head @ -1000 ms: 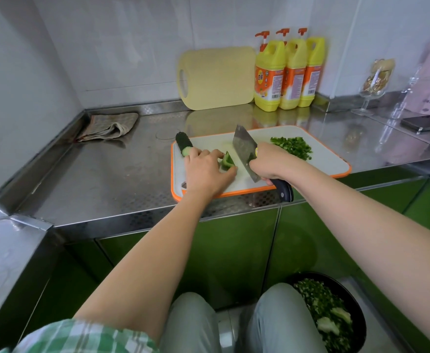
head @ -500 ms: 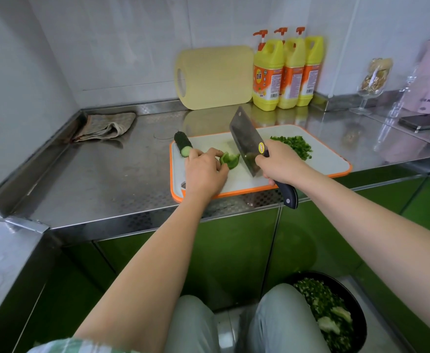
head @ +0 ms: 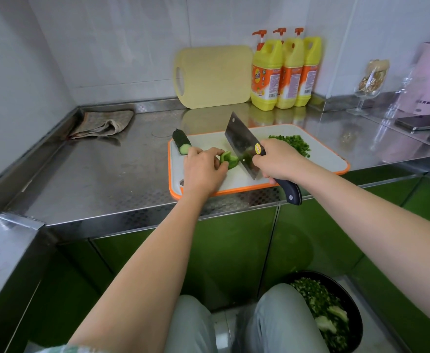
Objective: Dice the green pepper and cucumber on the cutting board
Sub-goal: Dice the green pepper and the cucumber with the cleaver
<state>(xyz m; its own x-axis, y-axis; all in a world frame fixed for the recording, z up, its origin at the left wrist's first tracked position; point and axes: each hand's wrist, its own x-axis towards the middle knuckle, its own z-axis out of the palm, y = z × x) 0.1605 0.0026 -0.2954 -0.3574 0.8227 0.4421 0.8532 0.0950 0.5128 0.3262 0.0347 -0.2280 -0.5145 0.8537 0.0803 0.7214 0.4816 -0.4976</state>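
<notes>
**A:** What is different from one second ago?

**B:** Mostly the cleaver [head: 242,141]. One second ago it stood lower and close to the fingers, right at the green pepper [head: 228,159]. Half a second ago it was lifted, with its flat side turned more to the camera. Now it is nearly at that same height, and its edge stands at the right side of the pepper. I cannot tell if the edge touches the pepper.

**A:** And the hands?

**B:** The right hand [head: 276,161] is closed around the cleaver, high on the handle near the blade. The left hand [head: 203,171] has curled fingers and holds the pepper piece down on the cutting board [head: 323,161]. It has hardly moved, but more of the pepper shows beyond the fingertips than before.

**A:** So where are we in the task?

**B:** I judge this is between two strokes: one cut is finished and the blade is prepared for the next. A pile of diced pepper [head: 292,143] lies at the far right of the board, so part of the pepper is done. The piece in hand is still large.

**A:** The cucumber?

**B:** The cucumber [head: 182,142] lies at the far left corner of the board, just behind the left hand. One end is cut and the rest is whole. It has not moved, so I think it waits for its turn.
</notes>
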